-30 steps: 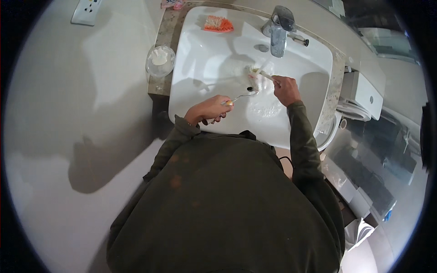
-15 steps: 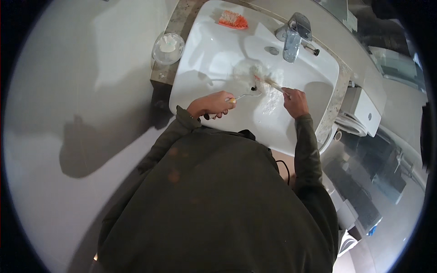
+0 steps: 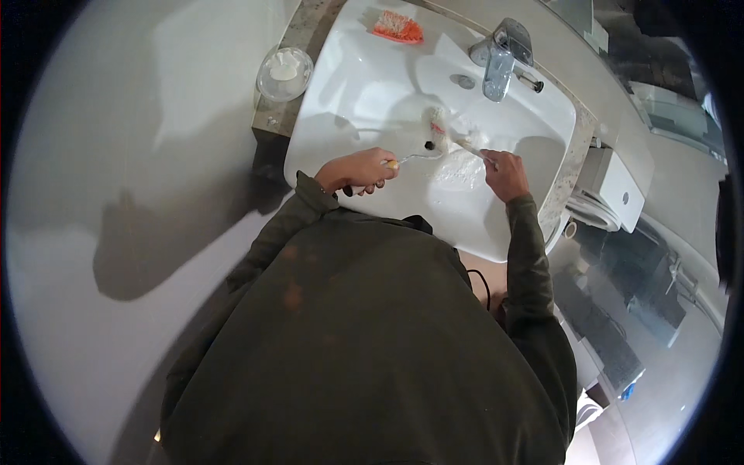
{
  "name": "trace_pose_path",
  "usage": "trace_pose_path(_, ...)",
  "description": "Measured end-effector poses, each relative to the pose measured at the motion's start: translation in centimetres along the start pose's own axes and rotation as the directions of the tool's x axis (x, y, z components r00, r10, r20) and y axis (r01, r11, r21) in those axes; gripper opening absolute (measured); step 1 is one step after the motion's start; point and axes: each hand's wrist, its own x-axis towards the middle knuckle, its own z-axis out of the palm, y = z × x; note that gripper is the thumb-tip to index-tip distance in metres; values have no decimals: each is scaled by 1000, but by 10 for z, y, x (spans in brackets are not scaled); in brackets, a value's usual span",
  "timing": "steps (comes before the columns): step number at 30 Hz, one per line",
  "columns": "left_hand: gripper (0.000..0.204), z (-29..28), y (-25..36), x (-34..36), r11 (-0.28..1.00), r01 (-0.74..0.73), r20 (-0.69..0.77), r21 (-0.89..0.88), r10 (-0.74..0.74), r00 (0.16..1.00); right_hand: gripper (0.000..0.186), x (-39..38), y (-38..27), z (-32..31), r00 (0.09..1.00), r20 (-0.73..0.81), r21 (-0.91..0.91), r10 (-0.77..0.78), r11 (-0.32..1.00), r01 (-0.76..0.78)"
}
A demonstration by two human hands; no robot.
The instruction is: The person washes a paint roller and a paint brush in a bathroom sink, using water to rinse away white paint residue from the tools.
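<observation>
My left hand is closed around the handle of a paint roller. Its bent wire frame reaches over the basin of a white sink. The roller's pale fluffy sleeve, with a reddish band, lies low in the basin beside the dark drain hole. From the right, my right hand grips a slim light-coloured brush, its tip at or just beside the sleeve; exact contact is hard to tell. White suds and wetness spread on the basin around them.
An orange scrubbing brush lies on the sink's far left rim. A chrome faucet stands at the back right. On the stone ledge at left sits a round clear container with something white inside. A white box is at right.
The roller sleeve now shows more clearly, its reddish band facing up. The brush has shifted slightly to the right, away from the sleeve. Both hands keep their grips.
</observation>
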Motion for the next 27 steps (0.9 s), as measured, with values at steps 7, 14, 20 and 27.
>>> trace_pose_path(7, 27, -1, 0, -3, 999, 30, -20, 25, -29, 999, 23, -4, -12, 3, 1000, -1, 15, -16, 1000, 16)
trace_pose_path(14, 25, -3, 3, -2, 999, 28, -12, 32, -28, 1000, 23, -5, -14, 6, 998, 22, -22, -55, 998, 56)
trace_pose_path(20, 23, -3, 5, -3, 996, 53, -23, 65, -52, 998, 22, -6, -17, 15, 999, 29, -120, -22, 992, 25)
trace_pose_path(27, 23, -4, -1, -1, 998, 22, -24, 55, -21, 999, 20, -6, -13, 8, 999, -10, -177, 46, 983, -47)
